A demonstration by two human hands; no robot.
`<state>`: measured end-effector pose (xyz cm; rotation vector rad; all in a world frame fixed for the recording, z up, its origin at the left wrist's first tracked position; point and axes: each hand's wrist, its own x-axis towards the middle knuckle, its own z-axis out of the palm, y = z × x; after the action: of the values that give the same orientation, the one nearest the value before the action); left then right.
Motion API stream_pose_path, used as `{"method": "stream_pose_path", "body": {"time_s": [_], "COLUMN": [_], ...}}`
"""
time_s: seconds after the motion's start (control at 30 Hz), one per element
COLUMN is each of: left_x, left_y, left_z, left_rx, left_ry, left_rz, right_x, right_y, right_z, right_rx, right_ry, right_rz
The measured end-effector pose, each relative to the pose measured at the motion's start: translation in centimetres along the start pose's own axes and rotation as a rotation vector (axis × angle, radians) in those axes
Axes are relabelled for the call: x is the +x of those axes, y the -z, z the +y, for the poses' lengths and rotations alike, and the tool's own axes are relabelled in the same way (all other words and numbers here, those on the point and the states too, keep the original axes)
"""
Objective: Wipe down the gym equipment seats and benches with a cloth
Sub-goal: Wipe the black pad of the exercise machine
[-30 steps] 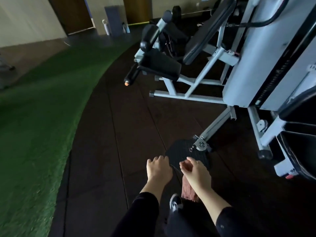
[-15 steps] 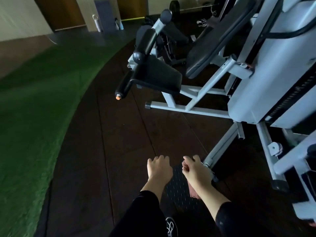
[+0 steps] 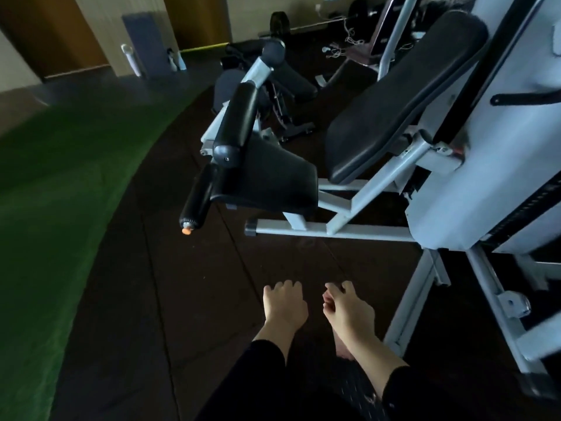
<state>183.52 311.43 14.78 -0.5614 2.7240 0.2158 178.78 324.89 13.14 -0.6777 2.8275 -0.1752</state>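
My right hand [image 3: 349, 314] grips a pinkish cloth [image 3: 342, 349]; a strip of it hangs below my wrist and most of it is hidden by the hand. My left hand [image 3: 285, 308] hangs beside it with fingers loosely curled, holding nothing. Both hands are low in the frame, over the dark floor. Ahead stands a white-framed machine with a black seat pad [image 3: 273, 180] and a long tilted black back pad [image 3: 403, 95]. Two black roller pads [image 3: 236, 120] sit at the seat's left end. The hands are well short of the seat.
The machine's white base bar [image 3: 328, 230] crosses the floor ahead, and its white weight housing [image 3: 485, 147] rises at right. A textured black footplate [image 3: 349, 390] lies under my arms. Green turf [image 3: 45, 208] fills the left. A black bench [image 3: 291, 83] stands behind.
The view has moved forward toward the machine: the seat and back pad are nearer and larger, and the footplate has slid below my arms. My hands keep the same pose.
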Motion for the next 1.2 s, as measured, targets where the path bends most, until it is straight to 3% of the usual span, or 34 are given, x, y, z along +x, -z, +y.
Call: {"method": "stream_pose_path", "body": {"time_s": [0.33, 0.7, 0.9, 1.2], "left_x": [15.2, 33.6, 42.2, 54.6], "left_y": [6.0, 10.3, 8.4, -1.2], "left_z": [-1.5, -0.7, -2.3, -8.0], "left_rx": [0.009, -0.065, -0.075, -0.036], "left_ry": [-0.045, 0.091, 0.131, 0.117], "left_rz": [-0.051, -0.012, 0.028, 0.104], "right_x": [15.6, 37.2, 46.2, 57.8], "right_y": [3.0, 3.7, -0.9, -13.4], "right_z": [-1.6, 1.2, 1.4, -0.4], "right_rx": [0.112, 0.285, 0.424, 0.642], "right_ry": [-0.064, 0.080, 0.115, 0.148], "right_rz": [0.025, 0.051, 0.079, 0.113]}}
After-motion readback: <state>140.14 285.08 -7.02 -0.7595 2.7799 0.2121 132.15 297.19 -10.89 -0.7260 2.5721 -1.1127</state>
